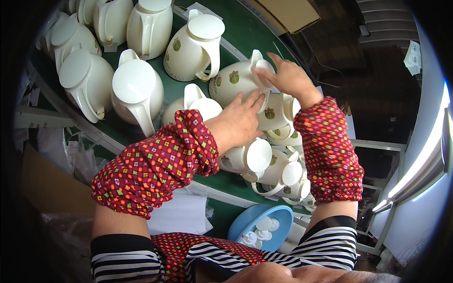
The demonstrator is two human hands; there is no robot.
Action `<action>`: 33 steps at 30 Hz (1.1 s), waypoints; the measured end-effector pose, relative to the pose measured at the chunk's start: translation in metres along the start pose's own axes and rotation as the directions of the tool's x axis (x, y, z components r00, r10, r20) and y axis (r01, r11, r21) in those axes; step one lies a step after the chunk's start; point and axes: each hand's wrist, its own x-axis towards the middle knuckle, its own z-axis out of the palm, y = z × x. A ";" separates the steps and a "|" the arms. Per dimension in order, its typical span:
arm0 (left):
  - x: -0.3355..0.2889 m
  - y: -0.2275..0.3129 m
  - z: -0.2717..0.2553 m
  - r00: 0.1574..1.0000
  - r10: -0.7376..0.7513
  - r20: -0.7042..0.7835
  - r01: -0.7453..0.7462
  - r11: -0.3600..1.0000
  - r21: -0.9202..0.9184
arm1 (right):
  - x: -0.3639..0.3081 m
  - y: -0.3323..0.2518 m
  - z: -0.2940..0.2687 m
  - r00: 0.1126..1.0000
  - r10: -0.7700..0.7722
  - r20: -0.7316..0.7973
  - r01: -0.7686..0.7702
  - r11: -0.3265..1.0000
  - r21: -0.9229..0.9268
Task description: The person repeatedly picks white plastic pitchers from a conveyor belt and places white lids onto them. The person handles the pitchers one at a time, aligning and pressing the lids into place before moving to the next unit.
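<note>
A cream vacuum jug (231, 80) with green and pink prints stands in front of me, its top toward my right hand. My left hand (241, 118) rests with outstretched fingers against the near side of its top. Over the far side of the top, my right hand (290, 78) has thumb and fingers apart and slightly blurred; whether it touches the lid I cannot tell. Partly under my left wrist is another jug with a white lid (207, 107). Just below my hands, smaller cream jugs (258, 155) crowd together, some hidden by my right sleeve.
Several lidded cream jugs (137, 87) fill the left of the green conveyor belt (172, 96); another jug (193, 47) stands beyond. A blue basin (243, 221) with white round parts (264, 224) sits near my body. A cardboard box (292, 14) lies at the far side.
</note>
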 end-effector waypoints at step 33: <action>0.002 0.001 -0.002 0.997 -0.001 0.079 0.005 0.999 -0.044 | -0.004 0.008 0.027 0.999 -0.022 0.050 0.023 0.999 -0.023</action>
